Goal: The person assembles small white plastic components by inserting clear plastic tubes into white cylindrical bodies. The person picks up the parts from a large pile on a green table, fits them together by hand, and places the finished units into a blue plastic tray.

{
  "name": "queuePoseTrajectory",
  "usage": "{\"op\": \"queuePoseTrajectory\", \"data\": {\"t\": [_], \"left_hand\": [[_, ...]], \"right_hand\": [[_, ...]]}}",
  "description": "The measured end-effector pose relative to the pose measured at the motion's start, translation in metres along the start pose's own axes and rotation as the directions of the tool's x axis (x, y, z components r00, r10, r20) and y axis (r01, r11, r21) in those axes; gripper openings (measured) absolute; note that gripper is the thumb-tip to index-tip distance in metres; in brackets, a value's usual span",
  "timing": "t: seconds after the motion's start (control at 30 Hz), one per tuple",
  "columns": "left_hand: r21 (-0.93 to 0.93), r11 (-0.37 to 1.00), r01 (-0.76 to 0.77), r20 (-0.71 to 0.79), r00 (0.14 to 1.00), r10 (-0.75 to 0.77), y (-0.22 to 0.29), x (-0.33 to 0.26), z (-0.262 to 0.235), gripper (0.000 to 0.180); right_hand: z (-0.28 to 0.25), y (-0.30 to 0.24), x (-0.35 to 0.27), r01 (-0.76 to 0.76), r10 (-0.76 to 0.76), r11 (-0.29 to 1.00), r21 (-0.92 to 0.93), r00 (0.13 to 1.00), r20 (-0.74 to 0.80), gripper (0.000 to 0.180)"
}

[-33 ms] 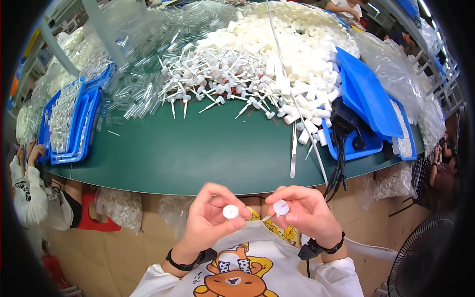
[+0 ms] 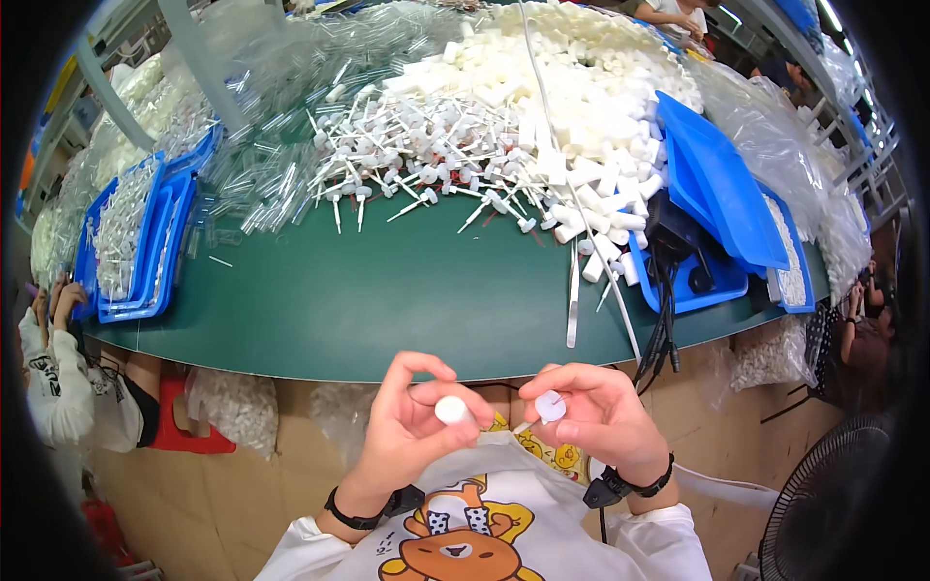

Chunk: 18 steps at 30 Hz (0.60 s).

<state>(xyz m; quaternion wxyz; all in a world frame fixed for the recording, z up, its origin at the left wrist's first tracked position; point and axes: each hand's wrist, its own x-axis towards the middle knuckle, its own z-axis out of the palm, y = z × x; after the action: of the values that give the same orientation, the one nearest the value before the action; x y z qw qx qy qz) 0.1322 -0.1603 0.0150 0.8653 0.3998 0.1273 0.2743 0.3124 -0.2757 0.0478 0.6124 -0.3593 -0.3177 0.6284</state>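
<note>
My left hand [image 2: 412,431] pinches a small white cylinder [image 2: 450,411] between thumb and fingers, close to my chest. My right hand [image 2: 596,416] holds a white capped piece with a thin stem [image 2: 548,408], its round cap facing the cylinder. The two pieces are a few centimetres apart, below the front edge of the green table [image 2: 387,310]. On the table lies a big heap of white stemmed pieces [image 2: 426,165] and a heap of white cylinders [image 2: 591,87].
Clear thin tubes [image 2: 291,174] are piled at the back left. Blue trays [image 2: 145,242] stand at the left, more blue trays [image 2: 717,194] at the right with black cables [image 2: 664,329] hanging off the edge. Another person [image 2: 58,368] sits at the left. A fan [image 2: 833,504] stands lower right.
</note>
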Motion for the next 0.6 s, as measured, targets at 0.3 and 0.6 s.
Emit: {"op": "queuePoseTrajectory", "data": {"t": [0.3, 0.6], "left_hand": [[0.08, 0.991, 0.109, -0.074, 0.992, -0.103, -0.012, 0.011, 0.003, 0.033], [0.127, 0.973, 0.191, -0.05, 0.981, -0.186, -0.007, 0.01, 0.009, 0.031]], "right_hand": [[0.0, 0.011, 0.002, 0.095, -0.101, 0.994, -0.054, 0.988, -0.116, 0.032], [0.003, 0.023, 0.01, 0.178, -0.263, 0.863, -0.472, 0.958, -0.119, 0.027]]}}
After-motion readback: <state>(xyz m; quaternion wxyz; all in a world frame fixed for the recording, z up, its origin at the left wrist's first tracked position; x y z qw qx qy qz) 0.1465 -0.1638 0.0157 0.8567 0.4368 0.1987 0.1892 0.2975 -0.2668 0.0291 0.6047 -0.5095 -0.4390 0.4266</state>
